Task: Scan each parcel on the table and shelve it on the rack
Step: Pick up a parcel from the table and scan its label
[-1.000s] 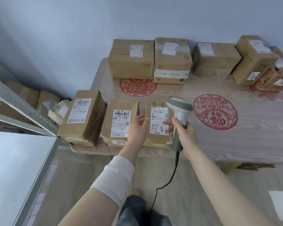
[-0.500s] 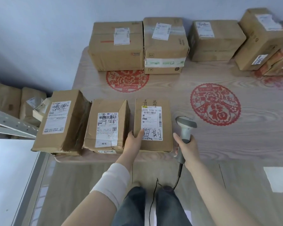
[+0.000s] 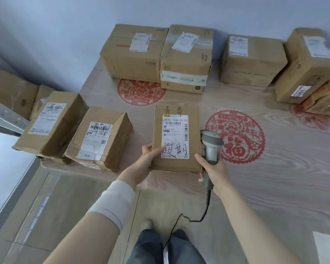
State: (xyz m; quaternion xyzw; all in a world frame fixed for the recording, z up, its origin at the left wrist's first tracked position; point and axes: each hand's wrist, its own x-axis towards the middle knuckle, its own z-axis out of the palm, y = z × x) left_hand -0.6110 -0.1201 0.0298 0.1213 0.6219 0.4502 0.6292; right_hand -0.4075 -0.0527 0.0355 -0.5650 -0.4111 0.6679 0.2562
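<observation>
Table [image 3: 278, 155] bears parcel [image 3: 176, 138] lengthwise away; left hand [image 3: 146, 159] grips it, right hand [image 3: 214, 169] grips scanner [image 3: 211, 143].

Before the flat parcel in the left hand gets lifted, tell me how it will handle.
The flat parcel is probably stiff: its cardboard faces look square and undented. Likely light: the left hand grips only its near corner. Broad and low on the table, it should slide rather than tip.

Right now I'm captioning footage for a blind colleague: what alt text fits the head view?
A person's left hand holds the near corner of a flat labelled parcel on a wooden table, while the right hand holds a corded scanner beside it. More parcels sit to the left and along the wall.
</observation>
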